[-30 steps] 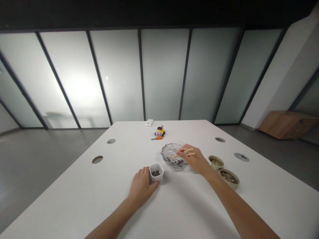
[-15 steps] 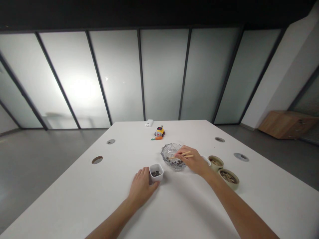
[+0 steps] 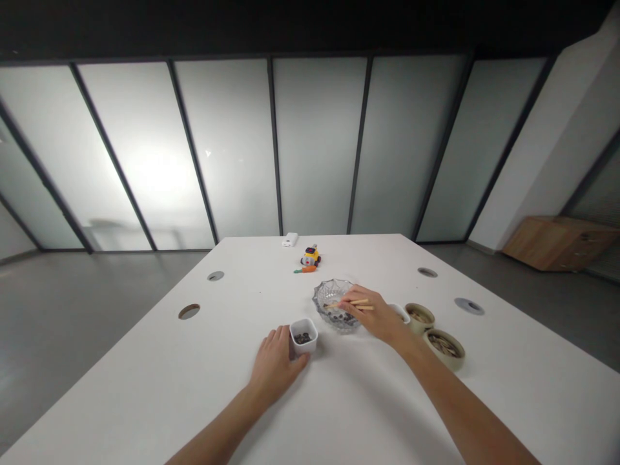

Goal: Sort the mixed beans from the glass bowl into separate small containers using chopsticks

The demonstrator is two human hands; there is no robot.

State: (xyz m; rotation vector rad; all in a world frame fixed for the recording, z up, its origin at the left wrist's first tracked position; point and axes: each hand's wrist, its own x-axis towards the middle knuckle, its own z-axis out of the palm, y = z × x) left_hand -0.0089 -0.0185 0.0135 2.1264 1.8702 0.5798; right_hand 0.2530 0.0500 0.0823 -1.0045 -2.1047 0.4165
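Observation:
My right hand is closed round a pair of wooden chopsticks whose tips point left into a clear cut-glass bowl with several small dark pieces at its bottom. My left hand rests on the white table, fingers curled against the near side of a small white square cup that holds a few of the same dark pieces. The cup stands just left of and nearer than the glass bowl.
Two round beige bowls with pale contents stand right of my right hand, a small white cup partly hidden behind it. A yellow toy, an orange carrot toy and a white box lie farther back. Round holes mark the tabletop.
My right hand has shifted slightly left and lowered the chopsticks from a raised slant to nearly level, tips deeper in the glass bowl. My left hand and the cup have stayed still.

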